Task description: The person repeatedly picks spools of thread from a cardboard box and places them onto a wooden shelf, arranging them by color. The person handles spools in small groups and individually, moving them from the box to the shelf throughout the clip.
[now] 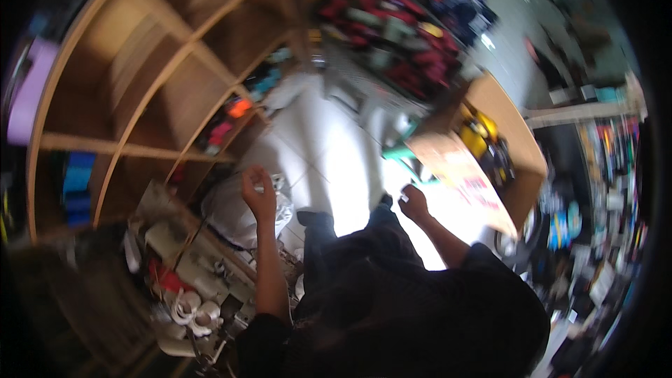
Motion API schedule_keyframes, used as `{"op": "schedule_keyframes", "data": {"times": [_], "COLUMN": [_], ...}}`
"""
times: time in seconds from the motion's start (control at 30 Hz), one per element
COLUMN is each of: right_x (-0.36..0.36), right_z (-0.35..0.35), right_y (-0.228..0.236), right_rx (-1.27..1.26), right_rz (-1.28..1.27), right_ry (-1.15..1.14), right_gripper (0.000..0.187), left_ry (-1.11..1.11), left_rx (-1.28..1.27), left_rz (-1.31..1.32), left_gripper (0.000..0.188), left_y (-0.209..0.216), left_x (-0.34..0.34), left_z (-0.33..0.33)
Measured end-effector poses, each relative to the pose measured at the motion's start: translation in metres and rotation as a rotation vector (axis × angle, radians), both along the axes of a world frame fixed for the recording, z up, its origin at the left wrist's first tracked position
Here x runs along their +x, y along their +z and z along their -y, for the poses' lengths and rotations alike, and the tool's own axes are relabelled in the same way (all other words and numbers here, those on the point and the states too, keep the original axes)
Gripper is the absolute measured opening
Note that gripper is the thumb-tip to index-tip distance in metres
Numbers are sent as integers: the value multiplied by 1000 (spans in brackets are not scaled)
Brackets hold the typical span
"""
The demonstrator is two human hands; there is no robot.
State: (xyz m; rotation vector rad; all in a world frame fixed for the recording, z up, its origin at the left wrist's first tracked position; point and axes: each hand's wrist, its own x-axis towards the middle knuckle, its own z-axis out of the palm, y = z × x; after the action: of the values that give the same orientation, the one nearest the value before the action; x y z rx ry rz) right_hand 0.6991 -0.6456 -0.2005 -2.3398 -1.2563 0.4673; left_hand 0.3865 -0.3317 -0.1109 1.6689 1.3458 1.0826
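My left hand (259, 194) is raised in front of a wooden shelf, its fingers loosely curled and parted. A pale patch shows between them, and I make out no held thing there. Just behind it on the floor lies a whitish plastic bag (234, 218). My right hand (414, 204) is closed near the cardboard box (448, 157). A small white spot shows at its fingers, too blurred to name. Yellow and black things (479, 134) lie in the open box. Beside the box is a green frame-like thing (399, 152), partly hidden.
Left stands the wooden cubby shelf (183, 49), holding blue bundles (78, 180) low down. A sewing machine (203, 273) and white thread cones (187, 306) are at lower left. Ahead, a heap of red and dark goods (392, 35) covers the floor. Cluttered shelving (609, 196) lines the right.
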Motion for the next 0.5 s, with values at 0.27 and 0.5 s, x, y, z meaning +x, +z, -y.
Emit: {"op": "schedule_keyframes", "data": {"times": [0.27,0.5], "right_x": [30,90], "right_z": [69,133], "right_y": [70,123], "right_rx": [9,340], "right_rz": [-252,-34], "right_ry": [-86,-380], "right_gripper": [16,14], "left_ry": [-702,-1032], "left_rx": [-341,-52], "left_rz": [-161,-227], "left_gripper": [20,13], "left_y": [-14,31], "left_x": [153,288], "left_z": [144,184]}}
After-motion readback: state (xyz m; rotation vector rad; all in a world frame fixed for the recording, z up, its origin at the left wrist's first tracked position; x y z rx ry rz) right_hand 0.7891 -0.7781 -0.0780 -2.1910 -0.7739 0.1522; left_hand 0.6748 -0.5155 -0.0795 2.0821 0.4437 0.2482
